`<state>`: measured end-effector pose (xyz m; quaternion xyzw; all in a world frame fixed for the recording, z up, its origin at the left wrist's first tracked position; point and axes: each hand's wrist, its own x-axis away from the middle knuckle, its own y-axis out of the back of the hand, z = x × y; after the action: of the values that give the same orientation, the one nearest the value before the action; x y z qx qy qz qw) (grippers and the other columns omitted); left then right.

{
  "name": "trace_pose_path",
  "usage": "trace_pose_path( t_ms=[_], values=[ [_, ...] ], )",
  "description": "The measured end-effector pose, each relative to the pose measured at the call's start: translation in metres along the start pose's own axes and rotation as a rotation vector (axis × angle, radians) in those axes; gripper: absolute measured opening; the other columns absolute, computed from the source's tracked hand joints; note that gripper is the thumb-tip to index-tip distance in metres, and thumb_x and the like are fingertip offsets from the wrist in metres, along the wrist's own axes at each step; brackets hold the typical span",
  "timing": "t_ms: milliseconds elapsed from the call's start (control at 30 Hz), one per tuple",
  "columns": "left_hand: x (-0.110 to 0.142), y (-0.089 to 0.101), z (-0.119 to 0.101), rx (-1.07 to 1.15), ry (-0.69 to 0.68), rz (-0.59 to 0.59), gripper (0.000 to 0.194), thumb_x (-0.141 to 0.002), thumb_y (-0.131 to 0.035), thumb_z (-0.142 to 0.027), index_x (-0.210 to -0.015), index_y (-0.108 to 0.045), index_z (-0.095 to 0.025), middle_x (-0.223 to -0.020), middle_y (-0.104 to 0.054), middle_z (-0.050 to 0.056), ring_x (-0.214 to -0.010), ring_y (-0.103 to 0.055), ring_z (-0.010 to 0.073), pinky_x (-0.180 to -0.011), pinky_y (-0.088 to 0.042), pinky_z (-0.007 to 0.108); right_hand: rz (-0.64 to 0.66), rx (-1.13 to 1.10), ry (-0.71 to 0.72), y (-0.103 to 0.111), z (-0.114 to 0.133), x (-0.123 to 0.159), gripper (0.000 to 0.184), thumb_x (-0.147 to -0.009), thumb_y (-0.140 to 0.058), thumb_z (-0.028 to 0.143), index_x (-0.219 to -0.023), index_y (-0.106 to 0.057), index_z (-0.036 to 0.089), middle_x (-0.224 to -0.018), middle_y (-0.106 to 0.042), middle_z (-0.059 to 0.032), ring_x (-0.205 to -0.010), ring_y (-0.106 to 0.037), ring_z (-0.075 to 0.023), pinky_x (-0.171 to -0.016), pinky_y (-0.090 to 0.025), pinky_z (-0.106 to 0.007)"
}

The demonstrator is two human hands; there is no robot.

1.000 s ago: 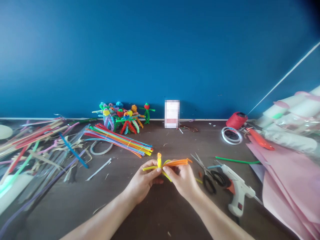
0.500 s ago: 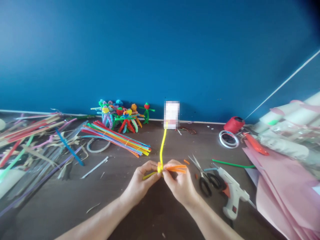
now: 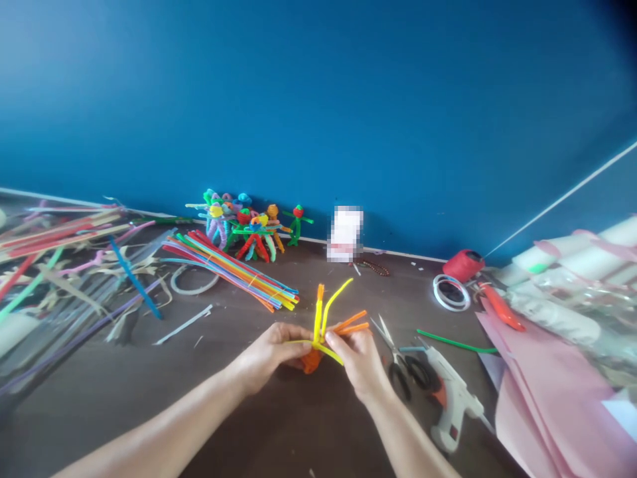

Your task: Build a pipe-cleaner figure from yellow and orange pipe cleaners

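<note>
Between my two hands is a small figure of yellow and orange pipe cleaners (image 3: 317,325), held above the table. Its orange rounded end (image 3: 311,362) points down toward me, while yellow strands stand up and orange ends stick out to the right. My left hand (image 3: 279,348) pinches it from the left, over a yellow strand. From the other side, the fingers of my right hand (image 3: 355,352) close on it near the orange ends. Scissors (image 3: 398,362) with dark handles lie just right of my right hand.
A white glue gun (image 3: 455,401), a green pipe cleaner (image 3: 455,342) and pink sheets (image 3: 535,385) lie at right. Behind my left hand are a bundle of coloured pipe cleaners (image 3: 239,272) and several finished figures (image 3: 253,229). Mixed strips (image 3: 74,265) cover the left side.
The figure has been turned over: its orange rounded end now shows below my fingers, and several strands fan upward where one long yellow strand stood. Both hands still hold it.
</note>
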<state>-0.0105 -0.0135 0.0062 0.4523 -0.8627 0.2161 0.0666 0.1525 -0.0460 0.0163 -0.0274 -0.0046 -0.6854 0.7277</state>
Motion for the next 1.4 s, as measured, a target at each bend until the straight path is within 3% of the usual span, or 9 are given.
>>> trace_pose_path(
  t_ms=[100, 200, 500, 667, 867, 1100, 1267, 1400],
  values=[
    [0.001, 0.001, -0.003, -0.014, -0.001, 0.062, 0.031, -0.068, -0.063, -0.036, -0.081, -0.066, -0.009, -0.069, -0.066, 0.008, -0.062, -0.058, 0.0140, -0.059, -0.043, 0.022, -0.013, 0.088, 0.007, 0.001, -0.001, 0.000, 0.022, -0.077, -0.056, 0.029, -0.080, -0.069, 0.012, -0.066, -0.066, -0.0046, -0.065, -0.060, -0.0177, -0.060, -0.045, -0.027],
    [0.002, -0.002, -0.004, -0.029, 0.013, 0.043, 0.031, -0.069, -0.062, -0.039, -0.073, -0.066, -0.009, -0.064, -0.066, 0.006, -0.059, -0.058, 0.0133, -0.058, -0.043, 0.022, -0.012, 0.139, 0.019, 0.000, -0.003, 0.001, 0.021, -0.076, -0.057, 0.029, -0.078, -0.069, 0.011, -0.069, -0.066, -0.0060, -0.067, -0.060, -0.0185, -0.062, -0.046, -0.029],
    [0.001, -0.001, -0.006, -0.095, 0.033, 0.059, 0.027, -0.067, -0.063, -0.037, -0.068, -0.065, -0.011, -0.059, -0.064, 0.003, -0.053, -0.056, 0.0111, -0.057, -0.043, 0.022, 0.052, 0.092, -0.028, -0.001, 0.000, 0.000, 0.020, -0.073, -0.059, 0.028, -0.078, -0.069, 0.012, -0.062, -0.063, -0.0030, -0.061, -0.056, -0.0152, -0.060, -0.045, -0.028],
    [-0.001, 0.002, -0.003, -0.040, 0.012, 0.061, 0.026, -0.065, -0.066, -0.034, -0.077, -0.066, -0.011, -0.068, -0.066, 0.004, -0.059, -0.057, 0.0112, -0.060, -0.044, 0.022, 0.023, -0.134, -0.064, 0.001, -0.007, 0.000, 0.019, -0.073, -0.060, 0.031, -0.080, -0.068, 0.016, -0.063, -0.062, -0.0018, -0.059, -0.054, -0.0134, -0.060, -0.043, -0.026],
    [-0.002, 0.001, 0.000, 0.054, -0.034, 0.025, 0.027, -0.064, -0.068, -0.034, -0.072, -0.060, -0.010, -0.065, -0.066, 0.005, -0.060, -0.060, 0.0136, -0.063, -0.047, 0.026, 0.046, -0.323, -0.142, 0.003, -0.009, -0.001, 0.019, -0.063, -0.068, 0.023, -0.081, -0.063, 0.018, -0.064, -0.058, 0.0018, -0.057, -0.050, -0.0103, -0.055, -0.040, -0.022],
    [-0.003, -0.002, 0.004, 0.179, -0.087, -0.059, 0.025, -0.064, -0.068, -0.032, -0.071, -0.056, -0.011, -0.063, -0.063, 0.002, -0.056, -0.059, 0.0122, -0.060, -0.047, 0.027, -0.056, -0.220, -0.110, 0.000, -0.014, -0.001, 0.012, -0.065, -0.068, 0.025, -0.069, -0.060, 0.017, -0.066, -0.059, 0.0011, -0.059, -0.051, -0.0107, -0.056, -0.042, -0.023],
    [-0.003, -0.001, 0.004, 0.174, -0.096, 0.019, 0.026, -0.064, -0.069, -0.028, -0.078, -0.060, -0.008, -0.069, -0.066, 0.007, -0.059, -0.059, 0.0139, -0.063, -0.046, 0.029, -0.122, -0.148, -0.041, 0.000, -0.018, -0.002, 0.012, -0.067, -0.067, 0.026, -0.068, -0.059, 0.018, -0.062, -0.058, 0.0034, -0.058, -0.050, -0.0096, -0.057, -0.041, -0.021],
    [-0.003, -0.002, 0.005, 0.170, -0.103, -0.012, 0.024, -0.063, -0.070, -0.026, -0.076, -0.061, -0.009, -0.067, -0.066, 0.006, -0.060, -0.059, 0.0141, -0.063, -0.045, 0.028, -0.151, -0.137, -0.060, -0.001, -0.017, -0.003, 0.014, -0.067, -0.067, 0.028, -0.069, -0.058, 0.017, -0.063, -0.059, 0.0026, -0.058, -0.050, -0.0099, -0.055, -0.040, -0.021]
  ],
)
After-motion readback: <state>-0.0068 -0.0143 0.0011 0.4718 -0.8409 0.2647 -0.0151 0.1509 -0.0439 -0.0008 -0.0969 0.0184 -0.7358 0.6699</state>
